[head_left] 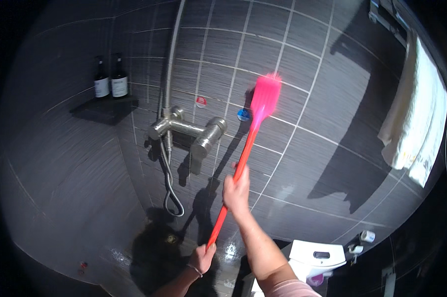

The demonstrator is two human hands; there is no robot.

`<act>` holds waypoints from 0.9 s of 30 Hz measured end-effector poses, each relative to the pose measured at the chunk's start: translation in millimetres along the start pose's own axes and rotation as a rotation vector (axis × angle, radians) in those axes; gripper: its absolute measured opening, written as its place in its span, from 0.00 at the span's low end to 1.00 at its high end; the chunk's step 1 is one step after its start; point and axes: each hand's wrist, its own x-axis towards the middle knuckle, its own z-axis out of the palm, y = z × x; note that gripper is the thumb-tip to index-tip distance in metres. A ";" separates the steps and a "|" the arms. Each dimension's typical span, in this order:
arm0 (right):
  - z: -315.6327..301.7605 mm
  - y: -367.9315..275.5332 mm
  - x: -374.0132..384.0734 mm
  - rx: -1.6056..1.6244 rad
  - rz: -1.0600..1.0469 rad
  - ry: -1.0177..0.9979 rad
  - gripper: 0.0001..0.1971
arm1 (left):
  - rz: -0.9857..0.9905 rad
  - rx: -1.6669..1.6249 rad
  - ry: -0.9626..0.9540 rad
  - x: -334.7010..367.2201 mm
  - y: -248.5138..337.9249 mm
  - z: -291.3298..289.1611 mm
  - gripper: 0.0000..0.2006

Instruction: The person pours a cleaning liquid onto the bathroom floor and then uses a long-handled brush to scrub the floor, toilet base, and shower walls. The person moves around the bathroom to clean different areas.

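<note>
A long-handled brush (247,146) with a red pole and a bright pink head slants up across the grey tiled wall (297,158). My right hand (237,192) is wrapped round the middle of the pole. Lower down, my left hand (202,259) grips the pole near its bottom end. The pink head (266,94) is against or close to the tiles, right of the shower mixer; contact cannot be made out. Its bristle end is smeared by motion. Beside the head are a round blue sticker (243,115) and, further left, a red one (201,102).
The metal shower mixer (184,128) juts from the wall, its hose (170,193) hanging in a loop. Two dark pump bottles (119,83) stand on a corner shelf (105,109). White towels (416,114) hang at right. A white toilet (317,253) sits lower right, and a drain (171,238) lies in the floor.
</note>
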 end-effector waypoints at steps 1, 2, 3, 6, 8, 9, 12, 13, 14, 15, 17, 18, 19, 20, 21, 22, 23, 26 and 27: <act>10.1 10.3 -14.7 -0.024 -0.007 -0.041 0.15 | 0.001 -0.021 0.027 -8.8 -23.2 -2.2 0.15; 18.4 40.6 -45.7 -0.086 -0.041 -0.059 0.16 | 0.084 -0.004 0.099 -16.9 -58.7 4.3 0.16; 17.1 66.7 -75.3 -0.086 -0.016 -0.047 0.18 | 0.174 0.001 0.154 -22.1 -92.0 18.8 0.16; 6.3 90.4 -110.4 -0.220 0.245 -0.139 0.19 | 0.065 0.023 0.153 -37.4 -119.9 30.1 0.18; 19.4 67.7 -96.5 -0.216 -0.066 -0.053 0.18 | -0.174 0.046 0.093 -73.3 -101.6 15.3 0.20; 22.3 71.4 -82.1 -0.119 -0.026 -0.030 0.18 | -0.118 0.076 0.071 -69.4 -67.7 -1.7 0.21; 21.5 23.8 -37.9 0.213 0.155 -0.007 0.17 | -0.056 0.211 0.039 -50.3 18.0 -36.1 0.27; 23.8 25.1 -46.4 0.205 0.174 -0.023 0.17 | -0.094 0.244 0.017 -51.8 16.7 -37.6 0.26; 27.6 31.8 -58.3 0.200 0.196 -0.041 0.17 | -0.136 0.277 -0.004 -52.6 9.8 -40.4 0.25; 31.4 36.7 -66.1 0.201 0.201 -0.060 0.17 | -0.135 0.205 -0.013 -61.9 -26.8 -36.7 0.25; 37.1 129.7 -127.4 -0.227 0.014 0.018 0.17 | -0.235 0.152 -0.079 -91.7 -81.7 -32.9 0.22; 57.1 153.8 -167.4 -0.296 0.101 -0.007 0.16 | -0.381 0.214 -0.123 -110.9 -124.3 -46.6 0.25; 84.0 164.0 -205.3 -0.285 0.113 -0.047 0.15 | -0.533 0.283 -0.165 -133.3 -167.9 -64.6 0.28; 70.9 219.0 -224.8 -0.180 0.546 -0.104 0.14 | -0.551 0.341 -0.325 -136.5 -138.9 -70.5 0.26; 105.0 226.2 -254.3 -0.300 0.407 -0.110 0.15 | -0.554 0.355 -0.298 -149.0 -166.1 -90.6 0.26; 121.7 246.7 -269.4 -0.247 0.582 -0.184 0.15 | -0.530 0.368 -0.301 -155.9 -195.1 -108.6 0.27; 133.3 253.0 -285.7 -0.206 0.596 -0.193 0.15 | -0.476 0.321 -0.284 -163.2 -201.4 -127.9 0.27; 217.7 200.9 -319.0 -0.127 0.501 -0.303 0.16 | -0.378 0.534 -0.299 -194.1 -263.6 -210.6 0.24; 251.5 138.9 -326.4 0.026 0.652 -0.358 0.16 | -0.499 0.480 -0.200 -202.4 -270.9 -231.9 0.24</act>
